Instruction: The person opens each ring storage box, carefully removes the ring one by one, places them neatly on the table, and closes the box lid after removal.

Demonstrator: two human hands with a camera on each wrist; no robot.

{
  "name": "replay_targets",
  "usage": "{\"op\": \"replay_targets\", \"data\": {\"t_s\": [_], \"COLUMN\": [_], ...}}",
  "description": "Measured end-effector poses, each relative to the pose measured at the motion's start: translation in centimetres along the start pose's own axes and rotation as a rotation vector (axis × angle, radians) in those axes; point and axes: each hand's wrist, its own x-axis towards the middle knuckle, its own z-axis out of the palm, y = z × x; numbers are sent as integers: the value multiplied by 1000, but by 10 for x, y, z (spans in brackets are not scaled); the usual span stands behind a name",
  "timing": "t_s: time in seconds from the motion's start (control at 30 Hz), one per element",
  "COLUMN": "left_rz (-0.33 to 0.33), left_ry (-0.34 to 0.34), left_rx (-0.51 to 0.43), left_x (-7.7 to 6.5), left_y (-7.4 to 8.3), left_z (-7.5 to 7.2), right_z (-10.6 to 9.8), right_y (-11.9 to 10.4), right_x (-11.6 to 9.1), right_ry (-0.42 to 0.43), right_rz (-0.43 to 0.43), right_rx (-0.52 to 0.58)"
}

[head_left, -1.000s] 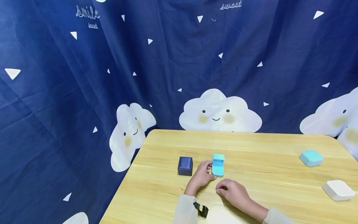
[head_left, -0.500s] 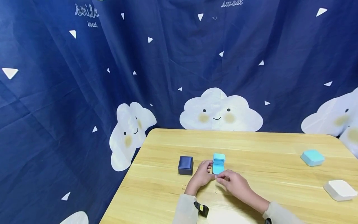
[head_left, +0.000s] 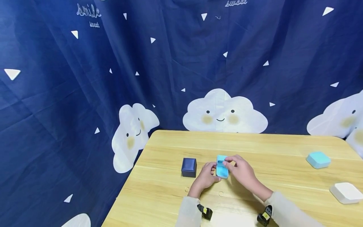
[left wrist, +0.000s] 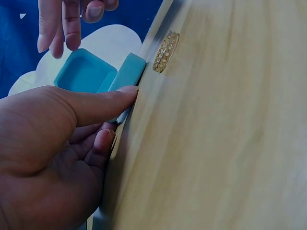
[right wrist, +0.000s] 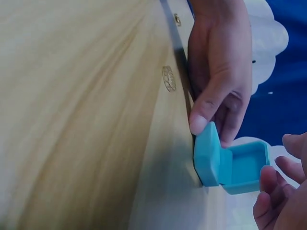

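A small turquoise ring box (head_left: pixel 222 172) stands on the table with its lid (right wrist: pixel 246 163) raised. My left hand (head_left: pixel 206 177) holds the box from the left, its thumb on the front edge of the base in the left wrist view. At the lid, my right hand (head_left: pixel 240 170) has its fingers loosely bent, with fingertips right by the lid's edge in the right wrist view. A gold openwork ring (left wrist: pixel 166 51) lies on the wood in front of the box. Farther left, behind the left wrist, lies a second gold ring (head_left: pixel 187 189).
A dark blue box (head_left: pixel 188 167) stands shut to the left of the left hand. At the right of the wooden table (head_left: pixel 263 145) are another turquoise box (head_left: pixel 318 160) and a white box (head_left: pixel 346 193). A blue cloud-print curtain (head_left: pixel 170 78) hangs behind.
My right hand has moved from the nearer gold ring up and away to the turquoise box's lid. That ring stays on the table. The left hand keeps its hold on the box.
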Motion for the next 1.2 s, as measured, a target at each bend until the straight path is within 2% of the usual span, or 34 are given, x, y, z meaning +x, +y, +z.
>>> {"op": "replay_targets", "data": {"t_s": [0.3,0.5,0.67,0.9,1.2], "left_rz": [-8,-11,-11,-4,0], "left_ry": [6,10,13,13,15], "left_rx": [-5,-3,2,-2,-7], "left_x": [0,-1,0,1,2], "left_y": [1,2,1,0,-2], "left_z": [2,2,2,2,2], "right_z": [0,4,9,18,21], "right_y": [7,19,28,34,33], "right_x": [11,17,22,24,21], "right_ry": [37,16,-29,-128,-144], "right_rz": [10,52,117,286,332], "right_rx": [15,73,169,376,428]}}
